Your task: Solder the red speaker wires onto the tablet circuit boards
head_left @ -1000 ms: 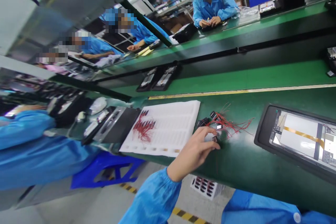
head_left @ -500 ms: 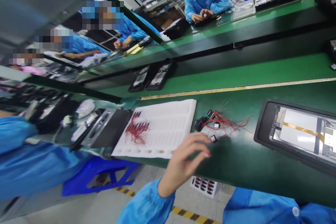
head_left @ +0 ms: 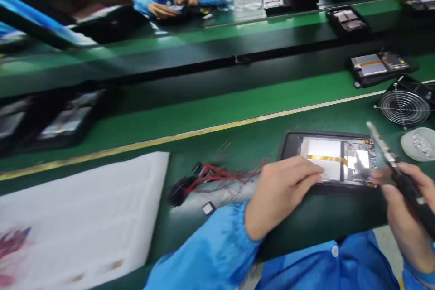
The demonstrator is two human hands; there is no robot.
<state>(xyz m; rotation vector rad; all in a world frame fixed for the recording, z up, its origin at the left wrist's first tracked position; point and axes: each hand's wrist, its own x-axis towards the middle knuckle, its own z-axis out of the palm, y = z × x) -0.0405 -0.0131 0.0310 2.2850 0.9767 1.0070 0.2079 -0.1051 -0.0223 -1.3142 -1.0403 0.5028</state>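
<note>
My left hand (head_left: pixel 280 192) reaches over the lower left edge of an opened tablet (head_left: pixel 326 181). Its thumb and fingers are pinched together above the white battery (head_left: pixel 324 148); whatever lies between them is too small to make out. A soldering iron (head_left: pixel 385 147) with a silvery tip and dark handle is gripped in my right hand (head_left: pixel 406 208), its tip pointing up and left beside the tablet's circuit board. Left of the tablet lies a tangle of red wires (head_left: pixel 224 176) with small black parts, and a small square part (head_left: pixel 208 208) near it.
At the left a white foam tray (head_left: pixel 136 199) carries blurred red-wired parts. A fan with a wire guard (head_left: pixel 403 108) and a white cup (head_left: pixel 416 147) stand at the right. Behind the yellow-edged strip runs a green line with more opened tablets (head_left: pixel 369 65). Co-workers' hands (head_left: pixel 186 0) work opposite.
The view has swung to the right. My left hand has gone from beside the red wires to the tablet, its fingers now pinched. My right hand has come into view with the soldering iron.
</note>
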